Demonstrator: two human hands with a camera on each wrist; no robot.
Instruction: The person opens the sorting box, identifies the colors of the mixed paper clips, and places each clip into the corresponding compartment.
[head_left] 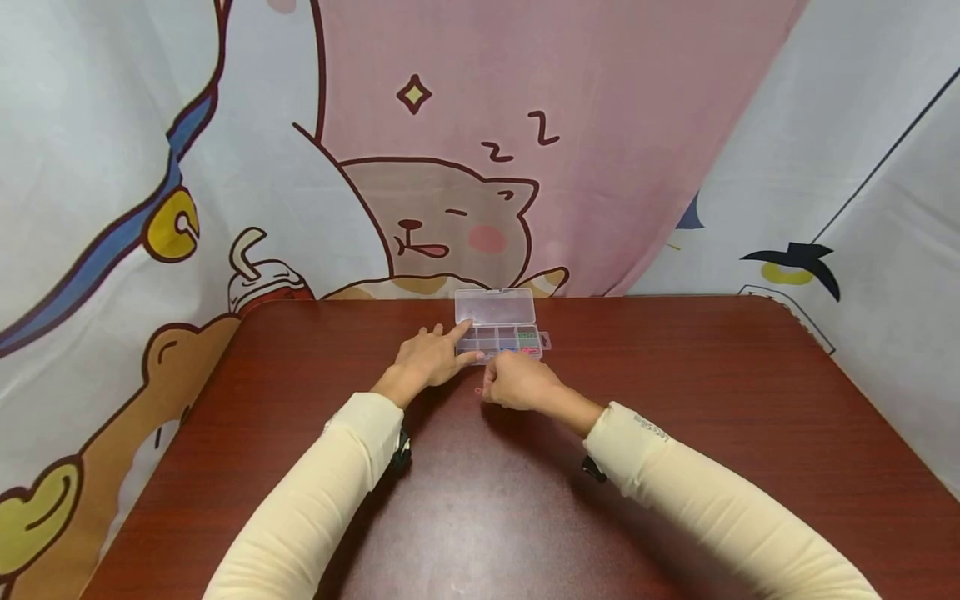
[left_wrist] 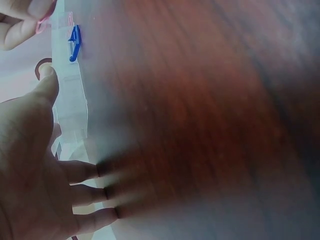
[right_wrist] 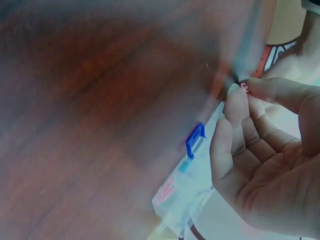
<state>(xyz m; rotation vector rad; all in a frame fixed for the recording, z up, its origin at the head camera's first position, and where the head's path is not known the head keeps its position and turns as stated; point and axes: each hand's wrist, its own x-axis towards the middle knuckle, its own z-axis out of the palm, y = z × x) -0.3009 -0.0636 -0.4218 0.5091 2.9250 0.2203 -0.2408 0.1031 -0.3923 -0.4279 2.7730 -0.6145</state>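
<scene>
A clear plastic compartment box (head_left: 487, 343) lies on the table with its hinged lid (head_left: 495, 307) raised at the back. My left hand (head_left: 427, 357) is spread at its left side, thumb and index finger reaching onto the box, the other fingertips down by the table. Just in front of the box, my right hand (head_left: 521, 382) pinches a small pink plastic stitch marker (right_wrist: 244, 87) between thumb and fingertip. A blue stitch marker (left_wrist: 74, 43) shows at the box's front. Pink markers (head_left: 529, 351) and green markers (head_left: 528, 335) occupy right-hand compartments.
The brown wooden table (head_left: 720, 417) extends on both sides and toward me. Behind its far edge hangs a printed cartoon curtain (head_left: 600, 150), close to the raised lid. A clear hanging tab (head_left: 545, 340) juts from the box's right end.
</scene>
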